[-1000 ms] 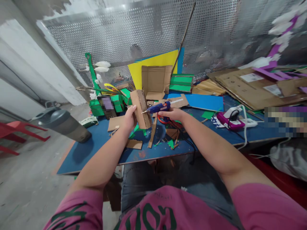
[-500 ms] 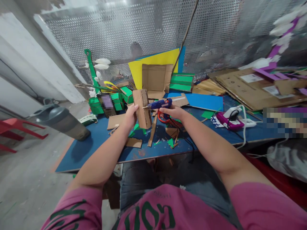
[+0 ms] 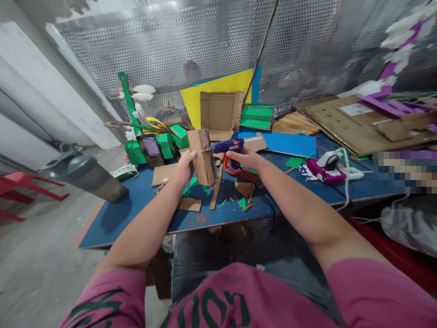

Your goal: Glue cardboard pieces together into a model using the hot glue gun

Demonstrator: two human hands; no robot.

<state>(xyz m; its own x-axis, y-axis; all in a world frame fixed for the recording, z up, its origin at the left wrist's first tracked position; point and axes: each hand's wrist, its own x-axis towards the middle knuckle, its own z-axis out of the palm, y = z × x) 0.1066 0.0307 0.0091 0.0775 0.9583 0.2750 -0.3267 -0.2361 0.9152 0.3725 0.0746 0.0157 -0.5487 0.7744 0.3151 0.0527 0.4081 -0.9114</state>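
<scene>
My left hand (image 3: 186, 166) is closed on a small brown cardboard box (image 3: 202, 164), held tilted above the table with its thumb on the near face. In my right hand (image 3: 246, 157) is a blue glue gun (image 3: 225, 146), fingers wrapped round its handle. The gun points left, and its metal nozzle lies at the box's long edge; whether the tip touches the cardboard I cannot tell. Orange-handled scissors (image 3: 231, 167) lie on the table below the gun. Around them are a cardboard strip (image 3: 216, 187) and green scraps (image 3: 243, 203).
A grey shaker bottle (image 3: 90, 175) stands at the table's left end, near green boxes (image 3: 135, 152). An open cardboard box (image 3: 221, 111) stands behind my hands. To the right are a purple power strip (image 3: 326, 171) with cables and a stack of cardboard sheets (image 3: 344, 130).
The nozzle has shifted slightly left and upward along the box, and the box has tilted a little. Both hands keep their holds. The view has moved slightly.
</scene>
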